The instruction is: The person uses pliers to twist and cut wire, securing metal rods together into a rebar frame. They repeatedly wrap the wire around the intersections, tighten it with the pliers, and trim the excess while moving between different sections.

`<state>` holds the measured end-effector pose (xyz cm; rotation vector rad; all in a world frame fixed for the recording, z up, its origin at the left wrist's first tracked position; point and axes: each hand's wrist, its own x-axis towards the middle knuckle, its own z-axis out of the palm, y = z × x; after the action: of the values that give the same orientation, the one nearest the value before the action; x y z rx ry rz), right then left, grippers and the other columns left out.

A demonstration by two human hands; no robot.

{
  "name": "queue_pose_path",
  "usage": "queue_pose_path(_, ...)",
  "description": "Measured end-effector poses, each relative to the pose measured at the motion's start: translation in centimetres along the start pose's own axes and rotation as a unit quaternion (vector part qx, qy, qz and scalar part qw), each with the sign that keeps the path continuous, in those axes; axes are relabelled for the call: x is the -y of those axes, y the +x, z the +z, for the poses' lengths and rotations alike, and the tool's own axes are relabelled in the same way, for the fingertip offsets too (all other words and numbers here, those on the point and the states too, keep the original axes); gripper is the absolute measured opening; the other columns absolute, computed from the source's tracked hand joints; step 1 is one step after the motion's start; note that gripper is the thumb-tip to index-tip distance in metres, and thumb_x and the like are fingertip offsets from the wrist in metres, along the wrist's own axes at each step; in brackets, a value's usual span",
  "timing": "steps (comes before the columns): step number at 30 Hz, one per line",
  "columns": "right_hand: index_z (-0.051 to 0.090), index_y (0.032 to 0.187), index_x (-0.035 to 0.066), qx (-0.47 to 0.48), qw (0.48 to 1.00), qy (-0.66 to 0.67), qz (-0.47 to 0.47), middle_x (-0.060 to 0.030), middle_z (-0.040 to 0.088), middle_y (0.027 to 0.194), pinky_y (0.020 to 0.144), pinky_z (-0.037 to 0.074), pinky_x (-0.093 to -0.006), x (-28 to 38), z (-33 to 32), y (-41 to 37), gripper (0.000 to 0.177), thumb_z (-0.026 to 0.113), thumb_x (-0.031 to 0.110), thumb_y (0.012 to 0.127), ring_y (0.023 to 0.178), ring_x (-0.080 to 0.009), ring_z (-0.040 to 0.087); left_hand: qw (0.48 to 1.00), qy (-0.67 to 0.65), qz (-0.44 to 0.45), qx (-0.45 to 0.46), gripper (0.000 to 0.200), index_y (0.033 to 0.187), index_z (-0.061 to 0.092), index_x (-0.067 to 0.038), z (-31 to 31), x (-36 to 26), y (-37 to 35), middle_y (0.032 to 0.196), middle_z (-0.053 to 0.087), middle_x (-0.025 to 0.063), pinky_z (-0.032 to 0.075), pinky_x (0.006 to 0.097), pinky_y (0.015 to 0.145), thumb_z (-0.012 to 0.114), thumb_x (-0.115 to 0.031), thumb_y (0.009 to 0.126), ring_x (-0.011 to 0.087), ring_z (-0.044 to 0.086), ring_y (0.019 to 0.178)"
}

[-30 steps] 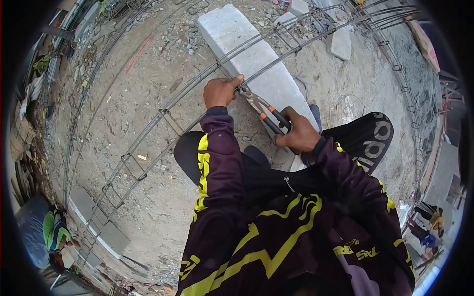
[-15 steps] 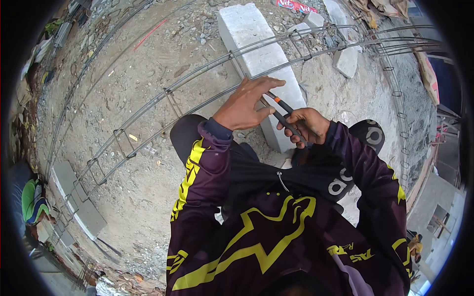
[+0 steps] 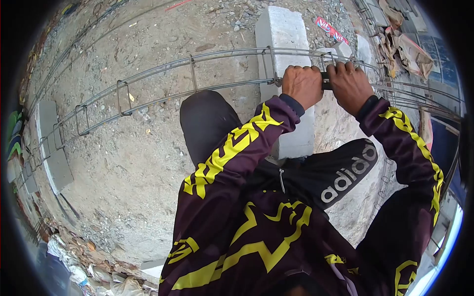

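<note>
A long rebar cage [image 3: 192, 74] of parallel bars and square stirrups crosses the view over a pale concrete block [image 3: 285, 39]. My left hand [image 3: 302, 85] is closed around the near bar, just above the block's right side. Close to its right, my right hand [image 3: 349, 85] is closed on the cage too, knuckles up. A short dark piece, perhaps the pliers' handle, shows in the small gap between the hands; the rest of it is hidden, so which hand holds it is unclear.
A second concrete block [image 3: 52, 148] lies under the cage's left end. Red printed wrappers [image 3: 332, 30] and broken block pieces [image 3: 340, 49] lie beyond the hands. Crumpled brown paper sacks [image 3: 410, 54] are at the upper right. My bent knee [image 3: 207, 118] is close to the cage.
Both hands have moved up and right onto the cage and closed. The dark-handled pliers with an orange band, earlier plain in my right hand, are now mostly hidden. The view has shifted.
</note>
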<state>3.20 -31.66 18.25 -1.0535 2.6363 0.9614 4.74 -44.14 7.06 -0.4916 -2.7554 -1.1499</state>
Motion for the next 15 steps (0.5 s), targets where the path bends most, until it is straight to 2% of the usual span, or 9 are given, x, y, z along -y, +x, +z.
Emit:
queue_pose_path(1,0.06,0.096,0.002,0.029,0.999,-0.009,-0.013,-0.0128,0.064,0.086,0.064,0.054,-0.0369,-0.8,-0.3,1.3,0.019,0.061,0.013,0.081,0.085,-0.0277,0.066,0.999,-0.019,-0.021,-0.017,0.016,0.075,0.066,-0.005,0.5,0.3,0.5,0.067,0.068,0.0147,0.047,0.0386,0.066,0.069,-0.017,0.065,0.0273,0.068,0.064)
queue_pose_path(4,0.062,0.089,0.002,0.01,0.997,-0.016,-0.072,-0.0148,0.067,0.086,0.066,0.054,-0.0374,-3.1,-0.3,4.9,0.013,0.061,0.009,0.078,0.081,-0.0293,0.068,0.995,-0.061,-0.045,-0.058,0.014,0.074,0.067,-0.004,0.3,1.2,1.5,0.064,0.067,0.0148,0.047,0.0399,0.064,0.067,-0.016,0.068,0.0283,0.067,0.06)
queue_pose_path(5,0.062,0.092,0.002,0.015,0.996,-0.019,-0.091,-0.0145,0.066,0.084,0.067,0.054,-0.038,-3.7,-0.2,5.6,0.016,0.061,0.008,0.077,0.077,-0.0301,0.068,0.995,-0.065,-0.076,-0.028,0.022,0.088,0.069,0.0,-0.1,0.9,1.6,0.073,0.07,0.0161,0.047,0.0428,0.078,0.062,-0.016,0.074,0.0295,0.069,0.071)
queue_pose_path(8,0.06,0.096,0.001,0.041,0.994,0.015,-0.097,-0.0146,0.066,0.086,0.068,0.053,-0.0392,-5.5,2.5,5.7,0.021,0.062,0.008,0.076,0.079,-0.0305,0.068,0.995,0.017,-0.038,-0.094,0.044,0.111,0.062,0.006,1.4,-0.5,0.5,0.095,0.068,0.0239,0.035,0.0539,0.103,0.064,-0.019,0.075,0.0345,0.065,0.097)
queue_pose_path(11,0.056,0.101,0.002,0.027,0.994,0.032,-0.1,-0.0147,0.065,0.089,0.07,0.052,-0.0409,-6.0,4.5,5.2,0.026,0.061,0.009,0.077,0.083,-0.0313,0.067,0.991,0.078,-0.052,-0.093,0.057,0.129,0.049,0.011,2.7,-2.3,-0.2,0.115,0.059,0.0282,0.009,0.0655,0.112,0.057,-0.016,0.08,0.0383,0.053,0.117)
queue_pose_path(14,0.056,0.101,0.003,0.05,0.991,0.049,-0.115,-0.0152,0.063,0.088,0.071,0.051,-0.0426,-6.9,4.9,6.6,0.024,0.061,0.011,0.079,0.085,-0.0327,0.064,0.986,0.06,-0.041,-0.15,0.055,0.131,0.046,0.013,2.9,-2.0,-0.3,0.119,0.055,0.0313,0.003,0.0689,0.112,0.051,-0.013,0.083,0.0399,0.05,0.12)
queue_pose_path(15,0.056,0.101,0.004,0.06,0.989,0.053,-0.12,-0.0154,0.062,0.089,0.073,0.051,-0.0433,-7.2,4.9,7.2,0.024,0.061,0.012,0.079,0.086,-0.0333,0.063,0.988,0.056,-0.044,-0.136,0.056,0.132,0.045,0.012,2.5,-2.0,-0.4,0.122,0.055,0.0314,0.003,0.0691,0.112,0.051,-0.014,0.083,0.0418,0.045,0.128)
